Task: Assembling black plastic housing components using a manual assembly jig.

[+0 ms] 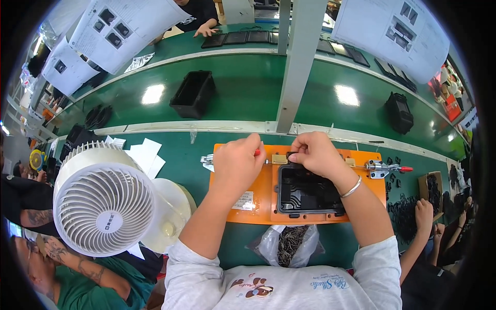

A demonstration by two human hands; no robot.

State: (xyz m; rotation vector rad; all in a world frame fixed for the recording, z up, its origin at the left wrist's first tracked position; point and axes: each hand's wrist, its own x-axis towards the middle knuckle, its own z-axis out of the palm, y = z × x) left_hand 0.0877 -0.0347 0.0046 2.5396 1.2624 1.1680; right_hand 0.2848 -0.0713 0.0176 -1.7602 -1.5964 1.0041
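An orange fixture plate point(263, 209) lies on the bench in front of me, with an open black plastic case point(310, 192) seated in it. My left hand point(237, 164) is closed round the red handle point(257, 152) of the left toggle clamp point(207, 160); most of that handle is hidden in the fist. At the case's far edge, my right hand point(318, 154) pinches a small black part point(291, 155), mostly covered by the fingers. It is beside a brass-coloured block point(279, 159). The right toggle clamp point(380, 168), red-tipped too, is untouched.
A white fan point(106, 206) stands at left near papers point(147, 156). Between fixture and my body sits a plastic bag of metal pins point(292, 244). Small black parts point(403, 209) and a cardboard box point(438, 199) are at right. Beyond a grey post point(295, 67), a black bin point(194, 94) rests on the green surface.
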